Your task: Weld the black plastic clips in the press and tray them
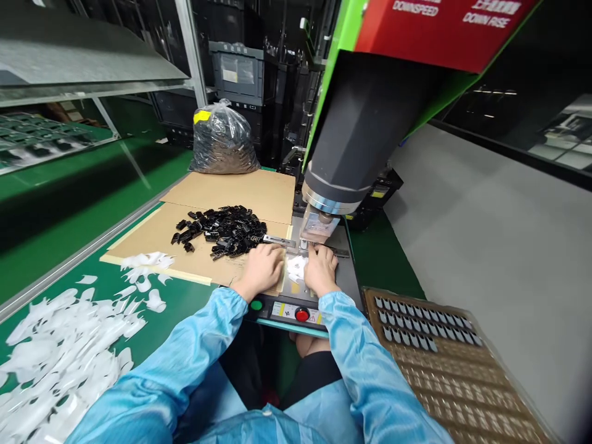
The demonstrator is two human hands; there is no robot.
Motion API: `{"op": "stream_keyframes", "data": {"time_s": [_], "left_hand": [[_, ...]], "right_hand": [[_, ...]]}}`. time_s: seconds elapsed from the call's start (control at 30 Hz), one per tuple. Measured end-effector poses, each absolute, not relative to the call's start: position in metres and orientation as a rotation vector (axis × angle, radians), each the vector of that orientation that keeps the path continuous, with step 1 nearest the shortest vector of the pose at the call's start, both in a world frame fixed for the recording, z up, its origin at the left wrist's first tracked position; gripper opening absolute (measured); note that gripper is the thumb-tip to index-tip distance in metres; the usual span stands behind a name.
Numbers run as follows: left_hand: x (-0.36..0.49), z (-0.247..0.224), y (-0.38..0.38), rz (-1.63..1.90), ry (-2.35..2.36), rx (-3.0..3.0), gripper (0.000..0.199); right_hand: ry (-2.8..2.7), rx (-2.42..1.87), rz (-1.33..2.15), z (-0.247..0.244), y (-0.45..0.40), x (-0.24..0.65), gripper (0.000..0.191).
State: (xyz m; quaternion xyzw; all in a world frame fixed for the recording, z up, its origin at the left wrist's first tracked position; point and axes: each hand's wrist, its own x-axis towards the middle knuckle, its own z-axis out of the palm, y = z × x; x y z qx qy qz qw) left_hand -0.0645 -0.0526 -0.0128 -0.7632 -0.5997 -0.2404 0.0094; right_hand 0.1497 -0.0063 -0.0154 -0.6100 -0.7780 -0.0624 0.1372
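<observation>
We have the green-and-red press [365,129] just beyond the right hand [321,268], and a brown blister tray [430,376] of grey pieces [402,319] to that hand's right. Well left of the left hand [262,268] spreads a heap of thin white pieces [69,351]; nearer, just beyond its fingers, lie the black plastic clips [231,228]. Our left fingers bend beside the metal bar [280,241], our right fingertips gather below the press head; we cannot tell what either grasps. Between the hands lie small white scraps [296,268]. We judge the clips light, stiff and smooth, best pinched by opposite edges; the scraps seem flimsy, slippery, best lifted by a rim.
</observation>
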Motion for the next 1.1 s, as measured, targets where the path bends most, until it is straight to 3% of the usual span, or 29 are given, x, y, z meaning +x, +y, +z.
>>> {"op": "stream_keyframes", "data": {"time_s": [0.13,0.2,0.4,0.7,0.9,1.0,1.1], "left_hand": [[-0.125,-0.022,-0.070,-0.908,-2.105,-1.989,0.041],[-0.144,-0.027,-0.071,-0.948,-2.180,-1.871,0.046],[-0.165,-0.033,-0.061,-0.975,-2.321,-1.780,0.056],[-0.186,-0.040,-0.055,-1.081,-2.353,-1.729,0.032],[-0.176,-0.032,-0.055,-1.484,-2.173,-1.707,0.032],[-0.151,-0.027,-0.062,-1.508,-2.106,-1.950,0.028],[-0.119,-0.028,-0.071,-1.282,-2.057,-2.331,0.022]], "right_hand": [[-2.157,-1.680,-0.152,-0.014,-0.011,0.131,0.034],[-2.189,-1.523,-0.095,-0.013,-0.010,0.109,0.028],[-2.377,-1.217,0.067,-0.009,0.018,0.033,0.025],[-2.487,-1.228,0.073,-0.009,0.043,-0.007,0.027],[-2.194,-1.053,0.269,-0.007,0.013,0.025,0.054],[-2.080,-1.051,0.338,-0.007,-0.014,0.065,0.052],[-1.994,-1.132,0.301,-0.016,-0.033,0.119,0.042]]}}
